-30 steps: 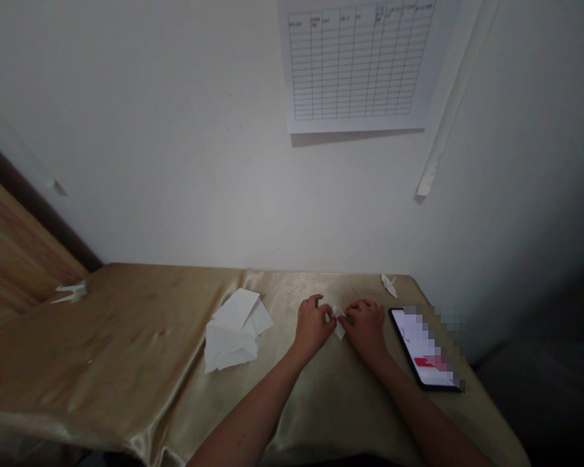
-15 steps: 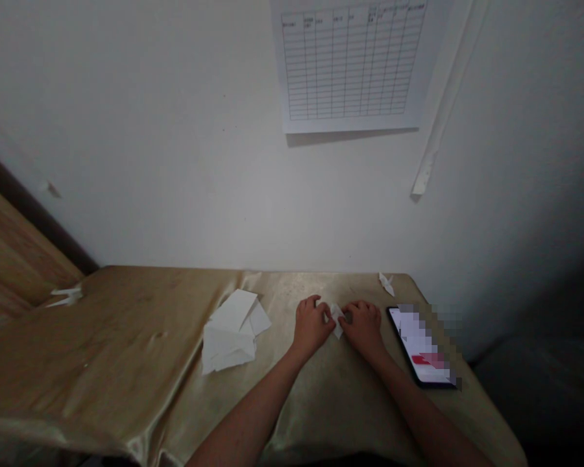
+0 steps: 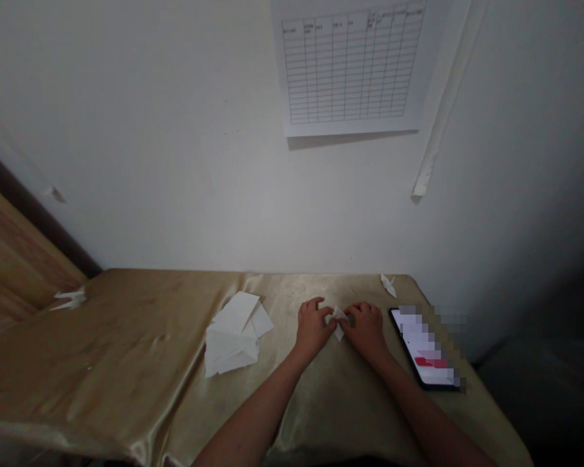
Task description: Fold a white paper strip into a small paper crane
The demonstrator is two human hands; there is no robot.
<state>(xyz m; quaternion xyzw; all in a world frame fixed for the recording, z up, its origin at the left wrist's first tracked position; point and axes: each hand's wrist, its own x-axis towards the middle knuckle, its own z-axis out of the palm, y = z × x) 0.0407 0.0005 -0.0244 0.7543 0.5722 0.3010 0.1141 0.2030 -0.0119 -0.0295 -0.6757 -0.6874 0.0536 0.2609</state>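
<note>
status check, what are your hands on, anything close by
Left hand and right hand both on small folded white paper. Smartphone lying to right of right hand, not touching it.

Left hand (image 3: 313, 329) and right hand (image 3: 365, 332) pinch folded white paper (image 3: 339, 322) at lower centre; stacked paper sheets (image 3: 231, 337) left, phone (image 3: 421, 348) right, on satin-covered surface (image 3: 126, 344).
</note>
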